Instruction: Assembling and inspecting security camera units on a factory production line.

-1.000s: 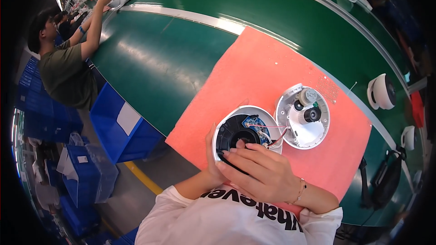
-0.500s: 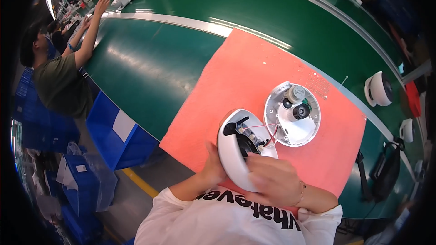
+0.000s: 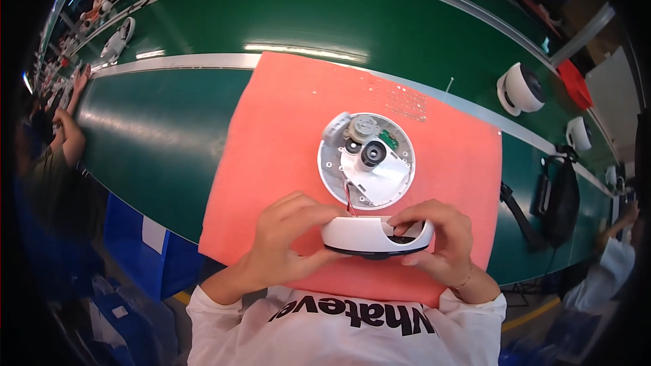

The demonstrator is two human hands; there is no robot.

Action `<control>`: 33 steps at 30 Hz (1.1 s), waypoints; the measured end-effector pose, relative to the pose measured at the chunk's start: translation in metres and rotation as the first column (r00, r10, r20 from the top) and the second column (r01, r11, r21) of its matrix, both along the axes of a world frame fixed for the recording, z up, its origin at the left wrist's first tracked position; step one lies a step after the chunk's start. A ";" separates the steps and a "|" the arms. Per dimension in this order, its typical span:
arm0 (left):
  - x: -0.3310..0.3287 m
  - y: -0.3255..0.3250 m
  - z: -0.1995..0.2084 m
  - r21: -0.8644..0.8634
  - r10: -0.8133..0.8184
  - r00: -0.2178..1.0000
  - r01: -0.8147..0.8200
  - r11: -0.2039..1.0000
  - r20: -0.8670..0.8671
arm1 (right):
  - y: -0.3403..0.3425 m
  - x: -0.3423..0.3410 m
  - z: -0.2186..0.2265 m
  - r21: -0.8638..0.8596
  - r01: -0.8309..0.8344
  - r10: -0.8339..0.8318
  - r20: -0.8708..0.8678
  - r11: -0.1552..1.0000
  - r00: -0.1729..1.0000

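Observation:
Between my hands is a rounded white plastic housing (image 3: 359, 234) with a dark underside and a cutout at its right end. My left hand (image 3: 281, 237) pinches its left end, thumb below and fingers on top. Around the right end curls my right hand (image 3: 441, 240), its fingers reaching into the cutout. Just beyond, a round white base (image 3: 400, 186) lies open side up on the pink mat (image 3: 271, 135). Inside it are a grey motor (image 3: 365, 127), a black cylindrical part (image 3: 373, 154) and a green circuit board (image 3: 388, 138). Thin red wires (image 3: 350, 198) run from the base to the housing.
Small screws (image 3: 407, 102) lie at the mat's far side. A green conveyor (image 3: 325, 17) runs behind, carrying a white device with a dark face (image 3: 521, 89). A black pouch (image 3: 561, 200) lies at right, a blue bin (image 3: 139, 237) stands at left. Co-workers are at both sides.
The housing has turned from upright on its side to level, its dark face now down. Both hands have shifted to grip its two ends. The whole view has swung to the right.

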State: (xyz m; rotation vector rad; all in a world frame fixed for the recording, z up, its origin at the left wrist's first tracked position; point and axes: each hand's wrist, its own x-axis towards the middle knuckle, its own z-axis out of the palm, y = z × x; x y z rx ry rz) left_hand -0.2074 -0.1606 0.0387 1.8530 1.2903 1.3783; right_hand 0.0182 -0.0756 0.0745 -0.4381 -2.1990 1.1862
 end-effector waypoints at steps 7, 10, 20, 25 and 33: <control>0.008 0.000 -0.003 0.037 0.025 1.000 -0.024 0.999 -0.001 | 0.000 0.001 -0.005 0.195 0.107 -0.089 -0.096 0.975 0.991; 0.010 -0.002 -0.006 0.054 0.046 0.999 -0.046 0.998 0.005 | 0.000 -0.001 -0.005 0.254 0.130 -0.115 -0.071 0.958 0.991; 0.003 -0.006 -0.012 -0.073 0.072 0.997 -0.071 0.995 0.008 | 0.004 -0.004 0.011 -0.071 0.239 -0.238 0.017 0.968 0.971; 0.002 -0.004 -0.011 0.003 0.078 0.996 -0.077 0.997 -0.036 | 0.005 0.002 0.017 0.070 0.147 -0.159 0.204 0.987 0.966; -0.002 -0.005 -0.016 -0.148 0.082 0.915 -0.025 0.989 0.394 | 0.015 -0.007 0.023 0.046 0.141 -0.144 0.074 0.989 0.987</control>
